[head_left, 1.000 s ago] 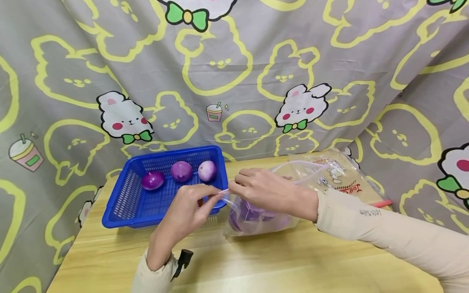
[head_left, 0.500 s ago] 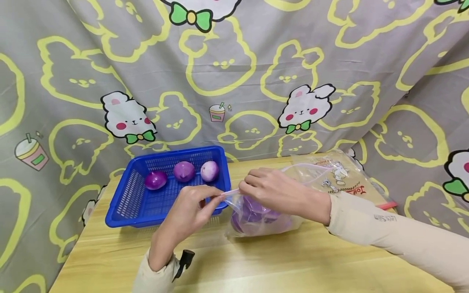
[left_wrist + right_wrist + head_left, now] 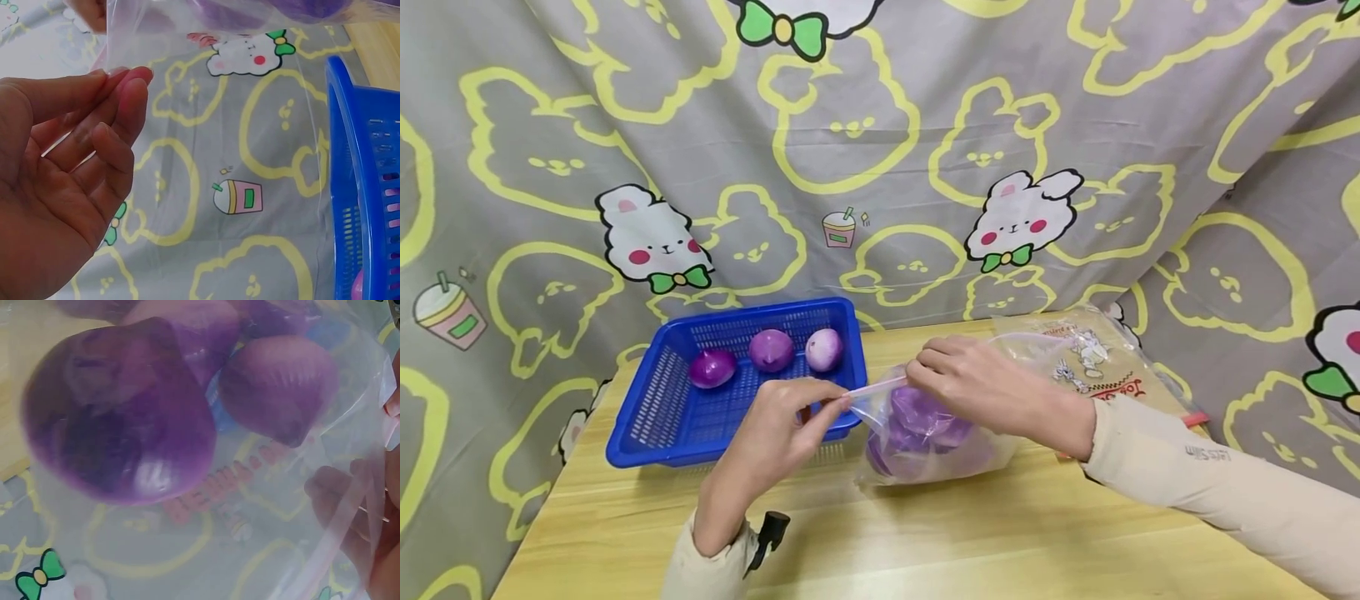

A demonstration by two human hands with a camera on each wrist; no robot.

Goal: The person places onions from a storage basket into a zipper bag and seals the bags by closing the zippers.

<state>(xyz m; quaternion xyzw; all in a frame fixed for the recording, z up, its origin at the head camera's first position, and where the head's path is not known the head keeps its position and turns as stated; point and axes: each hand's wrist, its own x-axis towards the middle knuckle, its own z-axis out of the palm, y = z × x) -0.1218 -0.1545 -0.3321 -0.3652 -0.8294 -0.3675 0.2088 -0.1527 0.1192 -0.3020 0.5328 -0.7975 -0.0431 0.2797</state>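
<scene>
A clear zip bag (image 3: 917, 471) with a pale pink zip strip stands on the table, with several purple onions (image 3: 917, 417) inside. My left hand (image 3: 778, 433) pinches the left end of the strip between thumb and forefinger. Further right along the strip, my right hand (image 3: 988, 387) pinches it with curled fingers; the thumb is hidden. To the right of that hand the bag's mouth gapes. Through the plastic in the right wrist view, a large onion (image 3: 125, 425) and a smaller pointed onion (image 3: 275, 387) show, with fingers (image 3: 337, 506) at the right edge.
A blue plastic basket (image 3: 632, 454) stands behind my left hand, holding a dark purple onion (image 3: 712, 368), a lighter onion (image 3: 771, 350) and a whitish onion (image 3: 824, 349). A printed bag (image 3: 1093, 358) with a red edge lies at the back right, before the patterned curtain (image 3: 887, 150).
My right hand has slid to the right along the zip strip, away from the left hand, so a longer straight length shows between them. The left hand keeps its pinch at the end.
</scene>
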